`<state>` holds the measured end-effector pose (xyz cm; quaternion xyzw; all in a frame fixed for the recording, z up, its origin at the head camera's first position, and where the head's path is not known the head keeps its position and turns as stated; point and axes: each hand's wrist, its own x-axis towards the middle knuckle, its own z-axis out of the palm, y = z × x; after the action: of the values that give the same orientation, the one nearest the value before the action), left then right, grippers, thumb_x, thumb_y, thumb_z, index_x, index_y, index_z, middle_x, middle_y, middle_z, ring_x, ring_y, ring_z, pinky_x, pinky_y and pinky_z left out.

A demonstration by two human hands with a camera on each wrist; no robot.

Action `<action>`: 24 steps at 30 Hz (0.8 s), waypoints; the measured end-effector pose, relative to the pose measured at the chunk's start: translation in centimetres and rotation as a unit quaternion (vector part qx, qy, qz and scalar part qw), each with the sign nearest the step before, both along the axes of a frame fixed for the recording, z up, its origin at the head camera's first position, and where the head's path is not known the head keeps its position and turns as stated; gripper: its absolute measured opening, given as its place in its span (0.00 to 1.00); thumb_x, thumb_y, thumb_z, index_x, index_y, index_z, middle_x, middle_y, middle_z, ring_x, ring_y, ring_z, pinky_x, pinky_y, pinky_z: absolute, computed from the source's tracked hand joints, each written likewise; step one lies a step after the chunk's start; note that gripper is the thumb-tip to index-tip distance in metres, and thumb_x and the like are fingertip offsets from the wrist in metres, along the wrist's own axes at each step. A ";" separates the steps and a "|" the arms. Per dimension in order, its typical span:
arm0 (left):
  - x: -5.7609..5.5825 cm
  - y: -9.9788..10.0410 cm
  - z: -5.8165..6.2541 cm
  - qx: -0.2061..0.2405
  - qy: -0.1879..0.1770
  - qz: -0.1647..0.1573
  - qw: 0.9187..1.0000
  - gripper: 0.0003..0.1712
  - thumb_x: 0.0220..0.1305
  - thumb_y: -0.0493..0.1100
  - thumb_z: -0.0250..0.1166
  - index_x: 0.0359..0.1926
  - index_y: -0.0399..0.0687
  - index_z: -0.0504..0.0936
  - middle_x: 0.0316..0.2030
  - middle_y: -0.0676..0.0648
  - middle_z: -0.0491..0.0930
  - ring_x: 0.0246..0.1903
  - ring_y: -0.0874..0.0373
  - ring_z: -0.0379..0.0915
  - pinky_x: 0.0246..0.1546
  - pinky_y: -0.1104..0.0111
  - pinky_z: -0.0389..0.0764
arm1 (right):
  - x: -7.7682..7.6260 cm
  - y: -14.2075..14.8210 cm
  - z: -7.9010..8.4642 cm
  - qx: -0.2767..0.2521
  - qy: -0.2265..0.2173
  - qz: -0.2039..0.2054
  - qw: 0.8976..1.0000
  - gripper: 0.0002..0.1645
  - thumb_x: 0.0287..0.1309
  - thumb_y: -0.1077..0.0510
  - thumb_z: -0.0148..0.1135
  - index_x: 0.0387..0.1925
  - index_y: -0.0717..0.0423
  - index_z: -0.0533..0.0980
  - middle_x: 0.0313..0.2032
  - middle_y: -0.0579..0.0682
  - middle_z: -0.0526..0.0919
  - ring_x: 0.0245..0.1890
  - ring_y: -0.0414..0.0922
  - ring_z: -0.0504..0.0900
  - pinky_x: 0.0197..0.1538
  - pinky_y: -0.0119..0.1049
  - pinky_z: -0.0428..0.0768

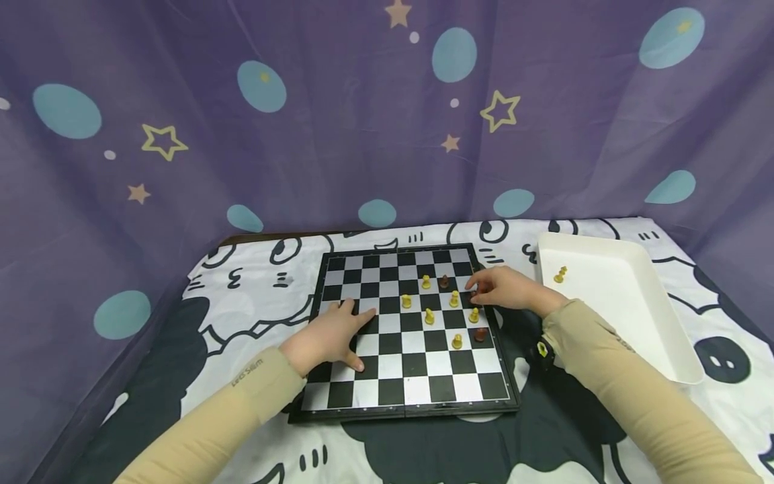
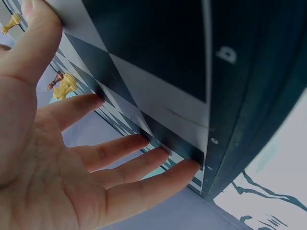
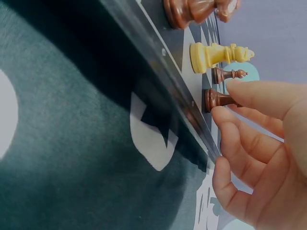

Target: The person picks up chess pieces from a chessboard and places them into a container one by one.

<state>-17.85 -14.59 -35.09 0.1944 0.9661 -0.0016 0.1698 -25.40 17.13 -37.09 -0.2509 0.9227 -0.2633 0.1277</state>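
My right hand is at the right edge of a black-and-white chessboard. Its thumb and forefinger pinch the top of a brown chess piece, whose base is at the board; the fingers cover its head, so its kind is hidden. A yellow chess piece and another brown one stand close by. With fingers spread, my left hand rests its fingertips on the left part of the board. A brown knight-like piece is near the right edge, and a brown piece stands farther back.
Several yellow chess pieces stand on the board's right half. A white tray to the right holds a yellow piece lying on its side. A patterned cloth covers the table, with a purple curtain behind.
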 end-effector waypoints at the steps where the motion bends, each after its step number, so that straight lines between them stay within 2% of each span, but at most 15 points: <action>1: 0.0 0.0 0.0 0.001 0.000 0.001 1.000 0.57 0.36 0.57 0.77 0.70 0.50 0.63 0.59 0.32 0.65 0.56 0.36 0.64 0.55 0.50 0.72 | 0.1 0.0 0.0 -0.002 -0.003 0.002 1.000 0.17 0.58 0.58 0.63 0.48 0.60 0.79 0.29 0.49 0.82 0.25 0.39 0.74 0.32 0.34 0.73; 8: 0.1 0.0 0.1 0.005 0.003 -0.002 1.000 0.57 0.36 0.56 0.78 0.70 0.49 0.63 0.59 0.31 0.65 0.55 0.36 0.64 0.54 0.49 0.73 | 0.3 0.1 -0.3 -0.010 0.001 0.013 1.000 0.16 0.58 0.61 0.62 0.48 0.61 0.79 0.27 0.49 0.81 0.23 0.39 0.72 0.29 0.33 0.71; 20: 0.1 0.0 0.0 0.003 0.002 0.002 1.000 0.57 0.37 0.56 0.78 0.69 0.50 0.63 0.60 0.32 0.65 0.56 0.36 0.63 0.55 0.50 0.72 | 0.3 0.3 -0.8 -0.021 0.009 0.012 1.000 0.12 0.59 0.62 0.61 0.45 0.59 0.80 0.33 0.50 0.83 0.29 0.39 0.77 0.36 0.37 0.76; 24: 0.0 0.0 -0.1 0.000 0.003 0.000 1.000 0.57 0.36 0.56 0.77 0.69 0.50 0.63 0.59 0.32 0.65 0.55 0.36 0.64 0.54 0.51 0.73 | 0.2 0.4 -1.0 -0.028 0.018 0.009 0.999 0.10 0.58 0.62 0.61 0.42 0.58 0.81 0.31 0.48 0.83 0.29 0.39 0.77 0.36 0.37 0.76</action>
<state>-17.81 -14.55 -35.15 0.1944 0.9667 -0.0020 0.1668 -25.20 17.50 -38.09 -0.2676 0.9149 -0.2830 0.1064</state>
